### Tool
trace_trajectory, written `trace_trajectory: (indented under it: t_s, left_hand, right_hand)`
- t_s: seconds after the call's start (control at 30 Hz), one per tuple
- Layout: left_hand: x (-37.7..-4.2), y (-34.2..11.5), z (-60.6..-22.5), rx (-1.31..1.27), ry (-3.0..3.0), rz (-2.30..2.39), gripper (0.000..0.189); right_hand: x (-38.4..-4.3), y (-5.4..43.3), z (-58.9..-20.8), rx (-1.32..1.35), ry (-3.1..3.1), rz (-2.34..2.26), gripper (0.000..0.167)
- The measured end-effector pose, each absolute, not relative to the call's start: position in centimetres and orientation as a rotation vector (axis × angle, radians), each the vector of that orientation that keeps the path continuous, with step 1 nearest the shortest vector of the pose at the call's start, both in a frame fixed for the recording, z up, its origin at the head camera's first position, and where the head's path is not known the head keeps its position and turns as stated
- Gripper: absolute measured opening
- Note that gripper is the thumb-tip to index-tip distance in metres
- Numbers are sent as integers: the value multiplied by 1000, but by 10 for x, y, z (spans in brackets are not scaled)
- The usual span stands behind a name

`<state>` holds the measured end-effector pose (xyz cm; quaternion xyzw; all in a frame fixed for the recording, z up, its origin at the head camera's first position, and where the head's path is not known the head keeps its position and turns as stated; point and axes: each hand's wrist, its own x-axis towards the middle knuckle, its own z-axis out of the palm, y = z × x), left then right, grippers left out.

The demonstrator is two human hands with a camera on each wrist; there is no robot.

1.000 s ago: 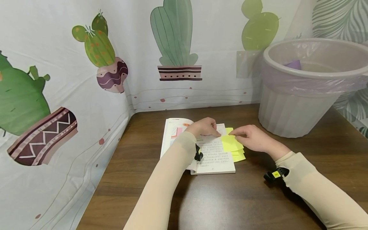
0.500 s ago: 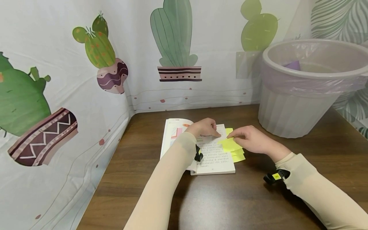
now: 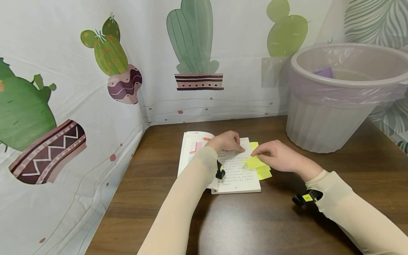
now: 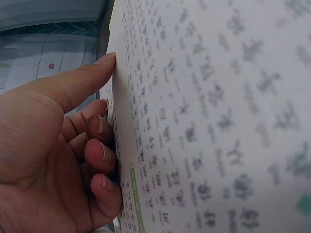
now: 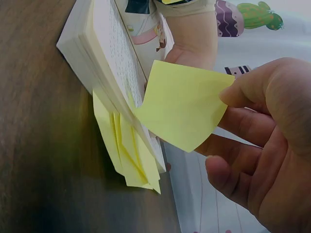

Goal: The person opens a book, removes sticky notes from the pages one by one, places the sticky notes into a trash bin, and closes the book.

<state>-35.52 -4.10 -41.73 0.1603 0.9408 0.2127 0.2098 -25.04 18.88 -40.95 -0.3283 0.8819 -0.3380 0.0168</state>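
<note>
An open book (image 3: 236, 182) lies on the wooden table, small print covering its right-hand page. My left hand (image 3: 225, 141) rests on that page; in the left wrist view the thumb touches the paper and the other fingers (image 4: 102, 150) bend loosely against it. At the page's right edge my right hand (image 3: 278, 156) pinches a yellow sticky note (image 5: 182, 107) by its edge between thumb and fingers. The note is raised at a tilt, its far corner close to or touching the page. More yellow sticky notes (image 5: 124, 145) stick out from the book's side below it.
A grey bin (image 3: 322, 120) with a clear liner stands at the back right, a purple piece (image 3: 326, 72) inside it. Behind the wooden table (image 3: 153, 198) hangs a white curtain (image 3: 153, 81) printed with cacti.
My right hand has shifted slightly left over the page, and the pinched sticky note has tilted up from lying flatter. My left hand has stayed in place.
</note>
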Motion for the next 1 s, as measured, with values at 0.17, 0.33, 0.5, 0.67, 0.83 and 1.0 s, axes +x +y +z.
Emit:
trace_trajectory:
  t_s: [0.17,0.33,0.5,0.67,0.83,1.0]
  left_hand:
    - [-355,-40,-417,441,2623,573,33]
    - [-354,-40,-416,430,2617,582,33]
    - [-354,-41,-417,432,2614,593,33]
    - [-354,-42,-417,441,2611,594,33]
    - [-354,-42,-418,445,2610,598,33]
    - [-355,-41,-418,445,2617,590,32]
  right_hand:
    - [-247,186,-407,-1026,2758,-1035,23]
    - [-244,184,-404,-1001,2751,-1032,23]
    - [-241,183,-401,-994,2746,-1013,23]
    - [-241,182,-401,-997,2752,-1002,22]
    - [-241,183,-401,-1001,2742,-1015,22]
    - [-240,183,-399,-1018,2765,-1014,21]
